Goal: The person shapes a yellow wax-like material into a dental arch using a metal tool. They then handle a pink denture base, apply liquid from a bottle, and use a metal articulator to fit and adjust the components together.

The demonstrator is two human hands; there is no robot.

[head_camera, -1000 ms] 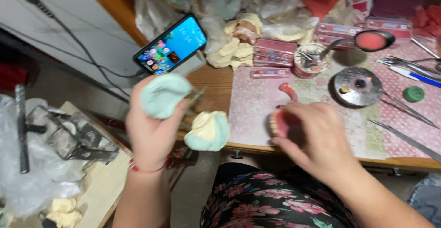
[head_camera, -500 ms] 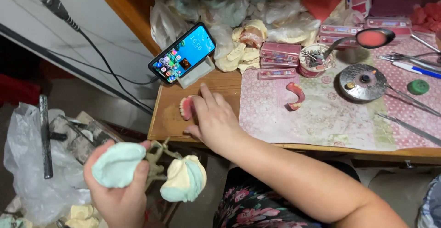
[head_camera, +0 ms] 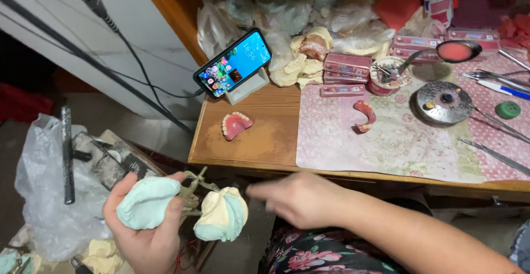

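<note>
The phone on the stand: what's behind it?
Behind the phone lie crumpled clear plastic bags against the wooden upright. What the bags hold is hidden, and the stand is mostly covered.

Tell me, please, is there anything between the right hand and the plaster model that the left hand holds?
Nothing visible stands between them. The right hand is blurred, just right of the cream and pale green half of the plaster model, with only open air in the small gap. The left hand grips the other, pale green half.

- Plaster casts [head_camera: 148,203], matt and chalky, pale green and cream.
- Worn wooden table [head_camera: 259,141], dull brown.
- Glossy pink denture [head_camera: 236,125].
- Floral mat [head_camera: 386,141], smooth.
- Crinkled clear plastic bag [head_camera: 44,196].
</note>
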